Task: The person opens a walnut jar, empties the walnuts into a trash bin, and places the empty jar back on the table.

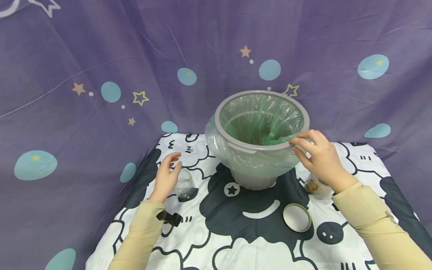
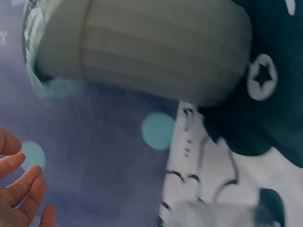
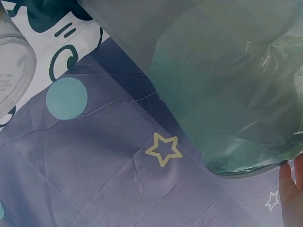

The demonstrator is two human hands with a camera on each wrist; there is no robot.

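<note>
A pale grey trash can (image 1: 253,180) stands on the patterned cloth, lined with a thin green plastic bag (image 1: 263,120) whose upper part hangs over the outside. A grey ring (image 1: 263,147) runs round its mouth. My right hand (image 1: 315,155) pinches the ring at its right side, thumb below and fingertips on top. In the right wrist view, the fingers (image 3: 289,189) meet the ring's edge beside the bag. Away from the can at the left, my left hand (image 1: 167,178) hovers with loosely bent fingers and holds nothing, next to a clear jar (image 1: 183,183).
Below my right wrist is a clear container (image 1: 317,189) with yellowish-brown contents. A round lid (image 1: 297,217) with a gold-coloured edge lies in front of the can. Purple curtains (image 1: 84,150) close off the back and sides.
</note>
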